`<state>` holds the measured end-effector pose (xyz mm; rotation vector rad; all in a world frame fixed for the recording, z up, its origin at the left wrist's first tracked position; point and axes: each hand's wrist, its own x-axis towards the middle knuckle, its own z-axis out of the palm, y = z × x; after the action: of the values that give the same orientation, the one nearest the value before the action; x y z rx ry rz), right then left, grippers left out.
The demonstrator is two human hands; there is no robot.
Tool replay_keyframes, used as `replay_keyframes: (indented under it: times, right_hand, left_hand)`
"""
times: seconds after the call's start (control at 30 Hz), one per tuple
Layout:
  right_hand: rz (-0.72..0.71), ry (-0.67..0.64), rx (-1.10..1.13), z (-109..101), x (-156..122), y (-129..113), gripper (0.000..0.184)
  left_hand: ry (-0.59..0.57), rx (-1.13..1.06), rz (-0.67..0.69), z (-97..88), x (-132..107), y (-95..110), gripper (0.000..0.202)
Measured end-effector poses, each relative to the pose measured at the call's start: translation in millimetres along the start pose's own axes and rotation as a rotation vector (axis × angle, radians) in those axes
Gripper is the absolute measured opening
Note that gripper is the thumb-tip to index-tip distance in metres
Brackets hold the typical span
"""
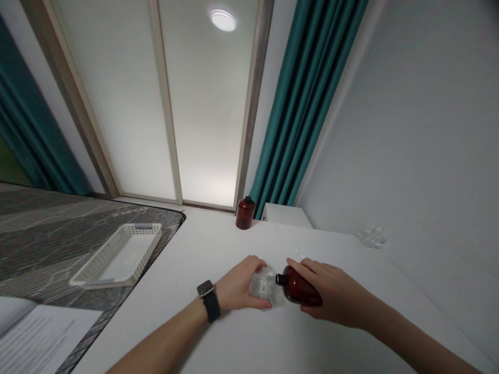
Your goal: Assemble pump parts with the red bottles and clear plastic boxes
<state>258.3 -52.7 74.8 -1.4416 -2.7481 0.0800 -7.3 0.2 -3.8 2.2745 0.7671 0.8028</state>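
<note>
My left hand [244, 283] is wrapped round a clear, see-through cup [263, 283] over the white table [187, 270]. In my right hand [331, 291] is a dark reddish-brown bottle [298, 287], tilted onto its side, its black-rimmed neck pointing left at the cup. The neck is right beside the cup's rim; whether they touch, I cannot tell. Any liquid in the cup is too faint to make out. A second reddish-brown bottle [245, 214] with a black top stands upright at the table's far edge.
On the left, a white perforated basket [142, 254] rests on a grey patterned surface, with an open booklet [58, 332] nearer me. Crumpled clear plastic [372, 237] lies at the back right by the wall. A white cabinet [286, 214] stands behind the table, before teal curtains [304, 104].
</note>
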Motion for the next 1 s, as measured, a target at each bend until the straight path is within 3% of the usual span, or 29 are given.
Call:
replay_keyframes:
  times: [1.0]
  right_hand:
    - [-0.033,0.009,-0.027,-3.4,2.7,0.5,0.086]
  left_hand:
    - [-0.013,0.005,-0.032,-1.3,-0.5,3.4,0.069]
